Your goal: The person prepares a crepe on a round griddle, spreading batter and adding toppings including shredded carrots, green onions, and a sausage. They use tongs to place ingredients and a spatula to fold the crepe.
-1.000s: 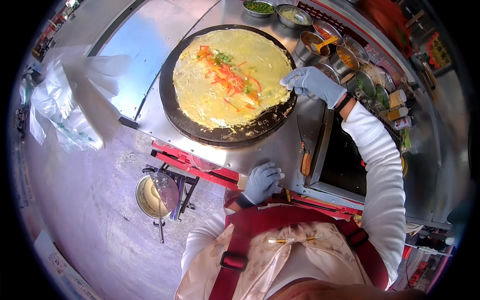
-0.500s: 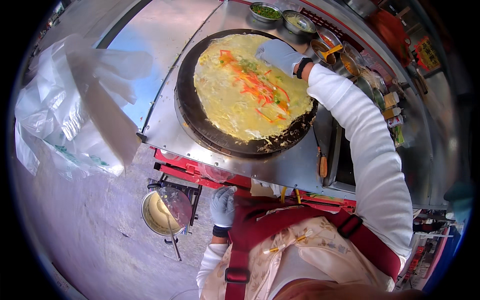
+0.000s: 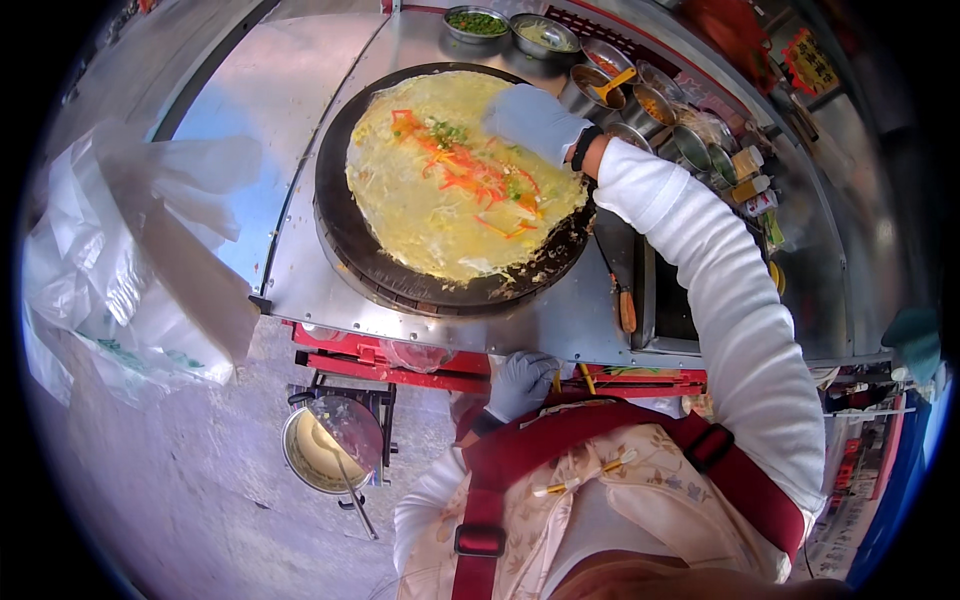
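Observation:
A round crepe (image 3: pixel 400 200) covers most of a dark griddle (image 3: pixel 340 230). Shredded red-orange strips (image 3: pixel 470 172) and chopped greens (image 3: pixel 446 132) lie in a diagonal band across it. My gloved right hand (image 3: pixel 535 122) is over the crepe's far right part, next to the strips. Its fingers are smeared by motion, so any grip is unclear. Below the counter's front edge, my gloved left hand (image 3: pixel 522 385) is close to my apron (image 3: pixel 560 425), with its fingers bent and held together. Whatever they may hold is hidden.
Metal bowls of greens (image 3: pixel 476 22) and shreds (image 3: pixel 544 34) line the counter's back, with sauce pots (image 3: pixel 600 85) and bottles (image 3: pixel 750 190) to the right. A wooden-handled tool (image 3: pixel 624 300) lies near the griddle. Plastic bags (image 3: pixel 110 270) hang left; a batter pot (image 3: pixel 320 455) stands below.
My left hand has moved right and up, toward the counter's front edge. My right hand remains over the crepe. The whole view has shifted slightly.

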A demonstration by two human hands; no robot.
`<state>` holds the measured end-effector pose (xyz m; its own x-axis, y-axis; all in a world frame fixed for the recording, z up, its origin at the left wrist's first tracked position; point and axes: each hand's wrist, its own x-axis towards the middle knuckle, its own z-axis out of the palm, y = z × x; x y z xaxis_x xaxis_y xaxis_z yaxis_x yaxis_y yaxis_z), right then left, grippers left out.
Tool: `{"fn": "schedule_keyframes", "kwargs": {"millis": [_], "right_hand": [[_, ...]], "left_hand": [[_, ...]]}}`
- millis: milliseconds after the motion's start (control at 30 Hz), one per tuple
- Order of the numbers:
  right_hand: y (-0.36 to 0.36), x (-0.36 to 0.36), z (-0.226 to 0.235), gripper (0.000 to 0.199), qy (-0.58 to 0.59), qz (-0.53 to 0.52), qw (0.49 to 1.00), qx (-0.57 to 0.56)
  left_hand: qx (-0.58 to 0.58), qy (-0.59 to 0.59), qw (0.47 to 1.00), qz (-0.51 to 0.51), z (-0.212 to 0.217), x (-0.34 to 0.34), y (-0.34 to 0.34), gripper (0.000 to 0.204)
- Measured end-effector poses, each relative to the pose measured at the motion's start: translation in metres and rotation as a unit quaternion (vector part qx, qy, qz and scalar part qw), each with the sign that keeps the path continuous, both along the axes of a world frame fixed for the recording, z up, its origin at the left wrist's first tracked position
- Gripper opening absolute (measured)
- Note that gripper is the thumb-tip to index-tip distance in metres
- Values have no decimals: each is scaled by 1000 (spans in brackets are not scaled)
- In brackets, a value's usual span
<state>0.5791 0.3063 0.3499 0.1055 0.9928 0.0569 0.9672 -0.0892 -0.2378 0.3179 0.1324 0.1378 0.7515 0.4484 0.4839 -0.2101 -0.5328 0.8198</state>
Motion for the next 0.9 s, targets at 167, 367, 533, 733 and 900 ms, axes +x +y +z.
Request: {"fn": "schedule_keyframes", "kwargs": {"millis": [167, 367, 533, 733, 900], "right_hand": [[5, 5, -9, 24, 53, -23, 992, 116], [-20, 13, -33, 27, 19, -1, 998, 64], [-38, -20, 1, 27, 168, 19, 962, 216], [-93, -5, -5, 28, 186, 2, 941, 281], [-164, 16, -37, 25, 319, -42, 930, 177]], "left_hand": [[-11, 48, 996, -73, 10, 19, -7, 13], [-30, 79, 992, -98, 20, 18, 2, 14], [-132, 44, 986, -93, 48, 12, 22, 15], [47, 16, 990, -130, 140, 44, 28, 20], [233, -9, 958, -165, 217, 90, 47, 21]]}}
